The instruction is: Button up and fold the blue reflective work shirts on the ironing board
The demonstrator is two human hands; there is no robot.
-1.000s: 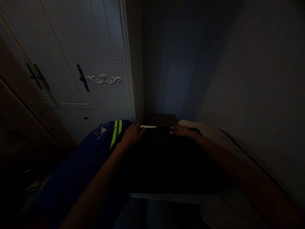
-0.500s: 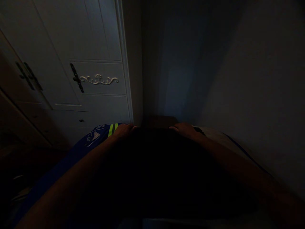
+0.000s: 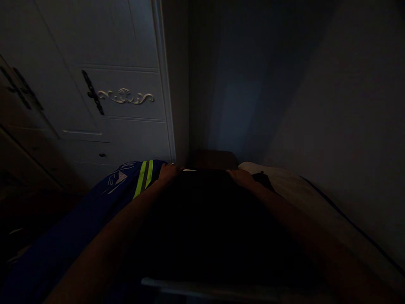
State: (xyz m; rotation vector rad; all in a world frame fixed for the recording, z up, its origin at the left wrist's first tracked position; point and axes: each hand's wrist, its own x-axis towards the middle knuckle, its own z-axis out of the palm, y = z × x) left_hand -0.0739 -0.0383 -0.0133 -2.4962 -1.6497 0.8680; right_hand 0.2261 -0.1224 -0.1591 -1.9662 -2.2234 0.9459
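In dim light, a black cloth point(image 3: 215, 223) spreads out between my forearms; its folds and exact kind are lost in the dark. My left hand point(image 3: 170, 171) grips its far left corner, fingers curled at the edge. At the far right corner, my right hand point(image 3: 243, 177) is closed on the same edge, most of its fingers in shadow. Under and beside my left arm lies a blue garment point(image 3: 95, 215) with yellow-green stripes and pale lettering. Just right of my right hand is a pale cushion-like surface point(image 3: 287, 175) with dark piping.
A white wardrobe point(image 3: 126, 139) with dark handles and a carved scroll stands at the left. A wall point(image 3: 341, 105) rises ahead and right. Between them sits a brown object point(image 3: 213, 159). A pale bar-like edge point(image 3: 190, 289) runs below the cloth.
The view has shifted slightly, so the wardrobe sits higher and further left. The black cloth's near edge is a bit higher, showing more of the pale edge below. Both hands keep hold.
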